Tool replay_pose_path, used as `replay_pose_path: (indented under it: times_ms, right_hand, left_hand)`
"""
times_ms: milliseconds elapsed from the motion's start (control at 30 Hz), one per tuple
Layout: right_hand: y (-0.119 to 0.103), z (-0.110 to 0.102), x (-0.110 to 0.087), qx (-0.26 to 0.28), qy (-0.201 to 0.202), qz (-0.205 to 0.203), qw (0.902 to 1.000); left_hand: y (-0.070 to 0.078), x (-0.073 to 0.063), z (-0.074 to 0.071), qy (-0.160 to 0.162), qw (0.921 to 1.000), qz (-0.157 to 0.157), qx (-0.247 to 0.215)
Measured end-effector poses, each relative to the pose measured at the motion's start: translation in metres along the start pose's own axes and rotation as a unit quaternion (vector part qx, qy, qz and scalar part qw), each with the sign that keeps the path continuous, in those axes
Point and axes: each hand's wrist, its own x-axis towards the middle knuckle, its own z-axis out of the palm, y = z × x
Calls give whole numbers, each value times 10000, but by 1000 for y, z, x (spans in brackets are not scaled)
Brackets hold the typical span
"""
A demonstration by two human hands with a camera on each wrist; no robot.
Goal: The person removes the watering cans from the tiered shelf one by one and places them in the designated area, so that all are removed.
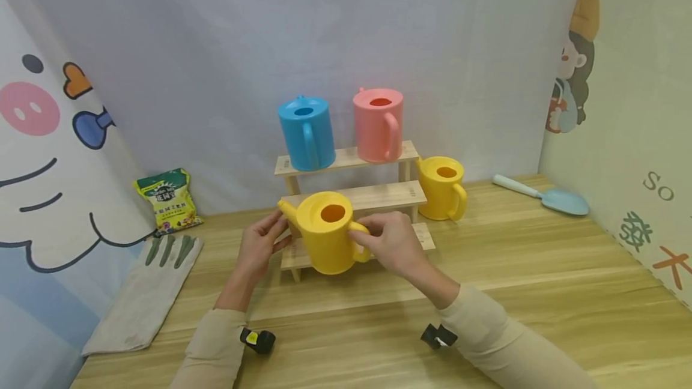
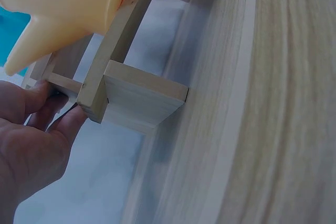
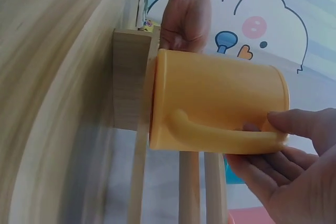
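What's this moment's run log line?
Right hand: holds yellow watering can by handle | Left hand: touches wooden rack, left end | Blue can, pink can: top shelf

Smooth plastic watering can (image 1: 326, 246)

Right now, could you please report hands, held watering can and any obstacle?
Right hand grips yellow watering can by handle. Left hand touches wooden stand. Can at lowest shelf. No obstacle seen.
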Motion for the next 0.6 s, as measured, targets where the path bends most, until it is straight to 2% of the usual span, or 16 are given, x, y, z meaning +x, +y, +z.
replay_pose_path:
  times_ms: [200,367,533,600]
  right_hand:
    - [-5,-14,1,277,-177,-23,9995]
    - [-11,-32,2,591,-208,101,9980]
    - [-20,-64,0,803,-35,3,9968]
    - [-27,-80,-2,679,134,61,9976]
  left_hand:
    - [0,0,1,121,9999,-97,43]
    - [2,-2,1,45,9999,-88,36]
    - [2,-1,0,-32,9999,-41,-86]
    - [1,-1,0,-34,9999,-48,-138]
